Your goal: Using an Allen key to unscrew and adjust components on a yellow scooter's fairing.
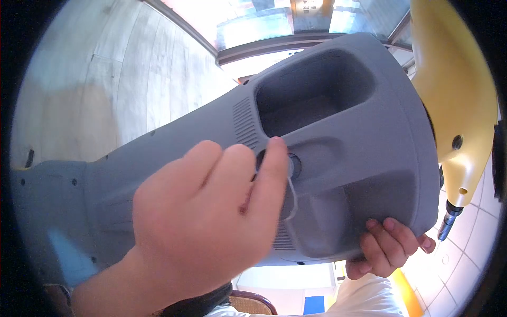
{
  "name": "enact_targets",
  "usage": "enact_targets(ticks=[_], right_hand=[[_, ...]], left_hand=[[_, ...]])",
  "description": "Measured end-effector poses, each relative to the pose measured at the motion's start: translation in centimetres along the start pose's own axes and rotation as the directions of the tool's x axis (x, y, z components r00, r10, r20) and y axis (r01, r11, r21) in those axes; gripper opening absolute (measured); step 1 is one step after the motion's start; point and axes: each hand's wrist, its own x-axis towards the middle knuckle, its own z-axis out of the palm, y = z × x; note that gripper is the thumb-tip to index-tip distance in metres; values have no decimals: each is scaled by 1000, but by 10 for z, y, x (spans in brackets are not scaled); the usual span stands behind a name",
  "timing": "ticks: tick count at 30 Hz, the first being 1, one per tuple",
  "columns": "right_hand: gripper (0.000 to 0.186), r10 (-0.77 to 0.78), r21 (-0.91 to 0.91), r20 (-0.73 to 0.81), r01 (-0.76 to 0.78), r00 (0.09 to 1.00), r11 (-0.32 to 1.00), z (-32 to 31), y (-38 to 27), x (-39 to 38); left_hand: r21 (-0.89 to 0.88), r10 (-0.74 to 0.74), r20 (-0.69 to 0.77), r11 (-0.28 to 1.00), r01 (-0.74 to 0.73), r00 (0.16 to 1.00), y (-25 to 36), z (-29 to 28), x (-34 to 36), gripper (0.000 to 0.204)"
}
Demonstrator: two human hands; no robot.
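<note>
A large grey plastic scooter panel [383, 145] lies slantwise before me, with two hollow pockets and slotted vents. Coming in from the lower left, my left hand [206, 211] is closed over the panel's middle, its index finger pointing up beside a round dark hole [297, 166]. A thin pale loop [292, 198] hangs by that finger; what the fingertips pinch is hidden. My right hand [388, 245] grips the panel's lower right edge, fingers curled over the smaller pocket's side.
Yellow scooter bodywork [457, 95] with a dark footpeg [449, 219] stands at the right. Wood-look flooring [105, 95] spreads at the left, and pale tiles [470, 232] show at the right. Glass doors [253, 31] are at the back. A wicker chair [253, 304] is below.
</note>
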Motion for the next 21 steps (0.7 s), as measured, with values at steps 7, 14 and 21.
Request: enact_targets(ticks=[7,14,21], right_hand=[[44,110,-41,-179,-119,978,992,20,-8,6],[42,-15,78,-86,22,996,997,10,-1,2],[41,8,68,29,-10,1000,998,-3,4,2]], left_hand=[[-159,140,36,978,-133,989,-17,-15,15,36],[-385,-298,280,836,391,912,-1,-26,5,12],[66,155,165,984,-168,974,-7,-23,20,11]])
